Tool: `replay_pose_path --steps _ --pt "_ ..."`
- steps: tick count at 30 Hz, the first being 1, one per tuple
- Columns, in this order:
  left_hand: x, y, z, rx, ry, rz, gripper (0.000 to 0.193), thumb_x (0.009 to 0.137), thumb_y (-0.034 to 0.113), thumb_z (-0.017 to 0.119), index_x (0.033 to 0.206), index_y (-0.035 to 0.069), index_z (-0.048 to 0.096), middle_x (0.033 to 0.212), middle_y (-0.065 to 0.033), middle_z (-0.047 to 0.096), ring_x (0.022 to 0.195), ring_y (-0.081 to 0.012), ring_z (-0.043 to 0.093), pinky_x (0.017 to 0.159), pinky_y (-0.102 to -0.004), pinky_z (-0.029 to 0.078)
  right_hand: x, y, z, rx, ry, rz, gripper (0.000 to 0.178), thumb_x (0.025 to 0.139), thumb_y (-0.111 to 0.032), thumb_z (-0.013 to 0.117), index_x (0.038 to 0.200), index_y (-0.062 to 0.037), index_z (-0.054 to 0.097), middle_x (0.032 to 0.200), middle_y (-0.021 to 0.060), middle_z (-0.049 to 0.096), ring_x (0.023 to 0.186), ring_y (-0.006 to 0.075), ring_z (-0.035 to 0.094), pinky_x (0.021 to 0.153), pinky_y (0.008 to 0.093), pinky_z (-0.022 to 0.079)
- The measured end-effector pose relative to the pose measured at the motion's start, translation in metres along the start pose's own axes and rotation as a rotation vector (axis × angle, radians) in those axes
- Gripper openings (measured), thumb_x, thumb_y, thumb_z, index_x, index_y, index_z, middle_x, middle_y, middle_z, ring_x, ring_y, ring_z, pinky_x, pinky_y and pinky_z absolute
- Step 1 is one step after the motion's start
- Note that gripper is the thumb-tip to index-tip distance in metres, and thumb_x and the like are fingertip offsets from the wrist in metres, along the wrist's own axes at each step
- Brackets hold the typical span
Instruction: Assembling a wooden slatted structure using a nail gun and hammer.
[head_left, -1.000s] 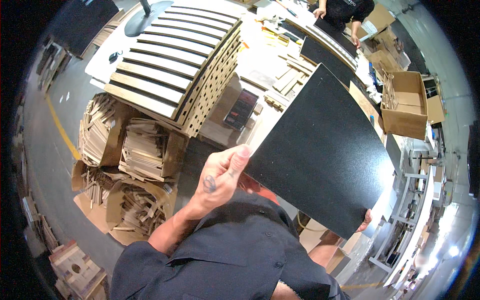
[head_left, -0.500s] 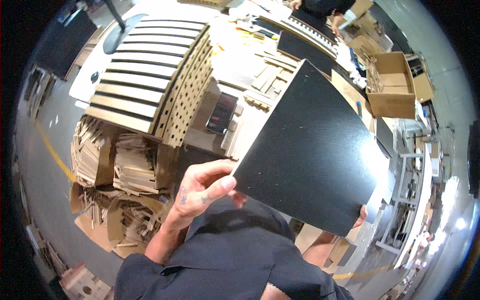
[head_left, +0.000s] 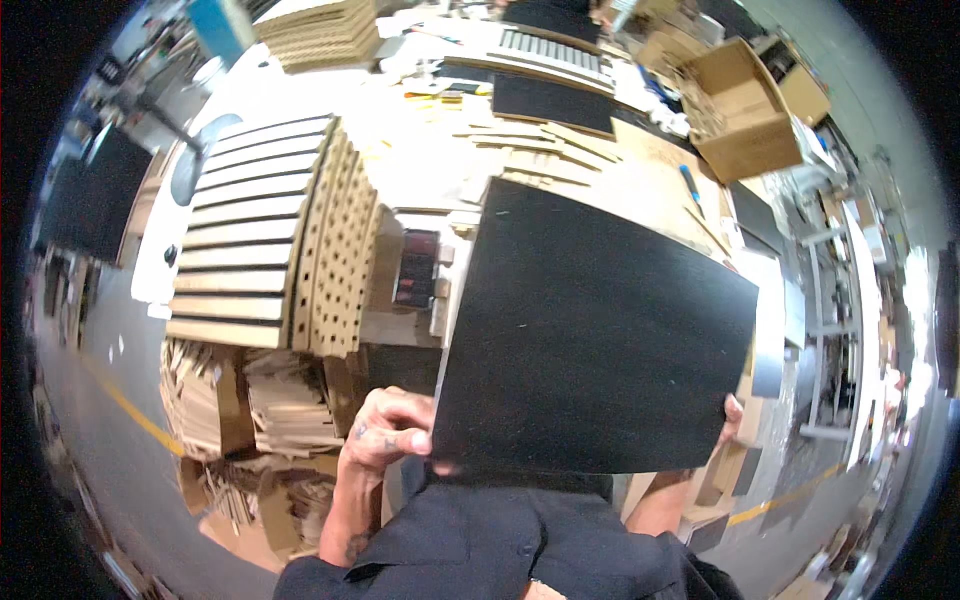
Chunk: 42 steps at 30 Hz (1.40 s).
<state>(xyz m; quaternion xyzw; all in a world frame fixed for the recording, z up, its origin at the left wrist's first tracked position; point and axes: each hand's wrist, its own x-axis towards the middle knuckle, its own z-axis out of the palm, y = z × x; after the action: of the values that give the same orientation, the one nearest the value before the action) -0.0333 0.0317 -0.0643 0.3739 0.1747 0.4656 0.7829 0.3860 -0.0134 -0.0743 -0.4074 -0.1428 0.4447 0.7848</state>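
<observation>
Panel (head_left: 595, 330) — black — mostly hides the right hand (head_left: 733, 414).

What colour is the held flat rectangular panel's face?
The flat rectangular panel shows a black face; best view: head.

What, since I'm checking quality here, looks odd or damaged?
The black panel carries a few small pale marks on its otherwise dark face; whether scratches or dust, I can't tell. Beyond it, wood strips lie loosely at mixed angles.

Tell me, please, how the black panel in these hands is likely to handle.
The black panel is probably stiff: left fingers and right fingers support opposite edges without obvious sagging. Its smooth-looking face could be slippery. Being broad and flat, it likely won't roll.
</observation>
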Motion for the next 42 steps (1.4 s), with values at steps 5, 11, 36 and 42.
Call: replay_pose_path --steps 5,11,36,42 --pt "-0.006 -0.018 -0.022 0.071 0.455 -0.010 0.027 0.089 0.013 0.072 0.067 0.007 0.058 0.062 -0.0056 0.061 0.040 -0.0124 0.050 0.033 -0.0259 0.037 0.020 0.022 -0.040 0.135 -0.148 -0.046 0.040 0.088 -0.026 0.055 0.112 0.0036 0.066 0.104 0.0174 0.072 0.092 0.0277 0.070 0.079 0.0355 0.058" --pt "0.016 -0.021 -0.043 0.128 0.451 0.150 0.018 0.101 0.020 0.057 0.102 0.002 0.056 0.073 -0.0055 0.059 0.053 -0.0115 0.052 0.045 -0.0246 0.041 0.000 0.000 0.072 0.099 -0.118 0.144 0.034 0.099 -0.026 0.050 0.118 -0.0013 0.063 0.107 0.0114 0.069 0.093 0.0190 0.068 0.078 0.0291 0.056" --pt "0.022 -0.034 -0.012 1.010 0.986 0.040 0.053 0.108 0.039 0.042 0.140 -0.002 0.049 0.143 -0.0214 0.052 0.138 -0.0292 0.046 0.118 -0.0439 0.033 0.011 0.002 0.074 -0.200 -0.317 0.285 0.051 0.085 -0.021 0.060 0.128 0.0070 0.059 0.115 0.0143 0.067 0.098 0.0189 0.065 0.085 0.0299 0.052" --pt "0.070 -0.053 0.076 1.711 -0.289 0.176 0.075 0.083 0.022 0.075 0.146 -0.002 0.042 0.156 -0.0224 0.037 0.148 -0.0379 0.029 0.123 -0.0522 0.018 0.022 0.033 0.095 -0.195 -0.286 0.245 0.041 0.092 -0.015 0.055 0.130 0.0021 0.058 0.104 0.0028 0.063 0.095 0.0104 0.056 0.087 0.0259 0.044"
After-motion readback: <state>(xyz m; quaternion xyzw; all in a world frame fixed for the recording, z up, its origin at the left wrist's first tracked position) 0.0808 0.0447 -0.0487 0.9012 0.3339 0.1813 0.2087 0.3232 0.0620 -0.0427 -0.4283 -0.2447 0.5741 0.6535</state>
